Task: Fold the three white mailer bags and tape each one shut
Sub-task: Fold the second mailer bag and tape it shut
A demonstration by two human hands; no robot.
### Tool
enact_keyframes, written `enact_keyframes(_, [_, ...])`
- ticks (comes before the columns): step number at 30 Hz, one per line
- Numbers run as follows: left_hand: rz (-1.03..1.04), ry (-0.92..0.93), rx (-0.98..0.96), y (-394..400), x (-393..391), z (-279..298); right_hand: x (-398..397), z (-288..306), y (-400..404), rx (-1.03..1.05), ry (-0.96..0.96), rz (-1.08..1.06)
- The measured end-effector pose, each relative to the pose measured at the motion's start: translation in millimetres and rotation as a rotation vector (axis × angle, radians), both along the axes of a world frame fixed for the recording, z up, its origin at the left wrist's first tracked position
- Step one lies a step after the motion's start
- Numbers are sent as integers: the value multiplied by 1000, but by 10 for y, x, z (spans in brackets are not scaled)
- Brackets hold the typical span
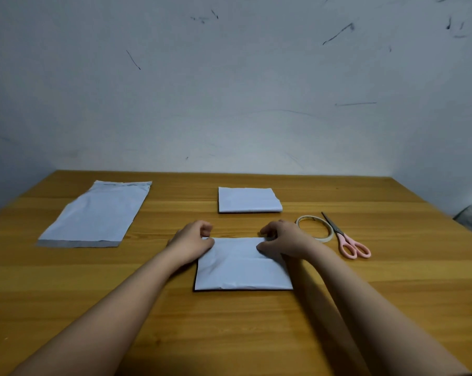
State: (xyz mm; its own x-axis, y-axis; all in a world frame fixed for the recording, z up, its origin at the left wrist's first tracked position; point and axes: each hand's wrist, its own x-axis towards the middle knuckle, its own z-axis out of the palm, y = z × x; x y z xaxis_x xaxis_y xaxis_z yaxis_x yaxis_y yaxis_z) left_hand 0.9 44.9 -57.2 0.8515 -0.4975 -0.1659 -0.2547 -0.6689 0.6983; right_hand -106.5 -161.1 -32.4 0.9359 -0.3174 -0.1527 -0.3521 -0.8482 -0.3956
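Folded mailer bag [243, 264] flat on the wooden table [256, 335], right in front, a crease line across its middle and a dark underside edging the near and left borders. Gripped at both far corners: left hand [193, 241] with fingers curled over the far left corner, thumb on top; right hand [282, 238] pinching the far right corner the same way. Hard to tell whether pressing the fold down or lifting the edge for another turn.

Second of three, by the look of it. Further back, near the table's middle, another folded bag [249, 200] lying as a compact rectangle; tape on it not discernible. Well off to the left, a third bag [95, 214] spread out full length, unfolded, grey strip along its near end.

Just beside the right hand, tape roll [315, 228] lying flat, nearly touching the wrist. To its right, pink-handled scissors [343, 237], blades closed and pointing away, blades crossing the roll's rim.

Likely step: finishing the fold on the near bag. Next move probably calling for one hand kept down on the flap so nothing springs open, the other freed for the roll, then the scissors. Springy plastic, so risk of unfolding once released.
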Motion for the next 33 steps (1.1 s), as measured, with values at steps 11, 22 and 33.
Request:
enact_keyframes(11, [-138, 105, 284, 3, 81, 142, 126, 18, -82, 157, 248, 83])
enact_keyframes(22, [-97, 178, -88, 92, -13, 71, -22, -92, -40, 934, -97, -34])
enact_keyframes(33, [67, 696, -665, 224, -27, 98, 237, -53, 334, 1244, -241, -357])
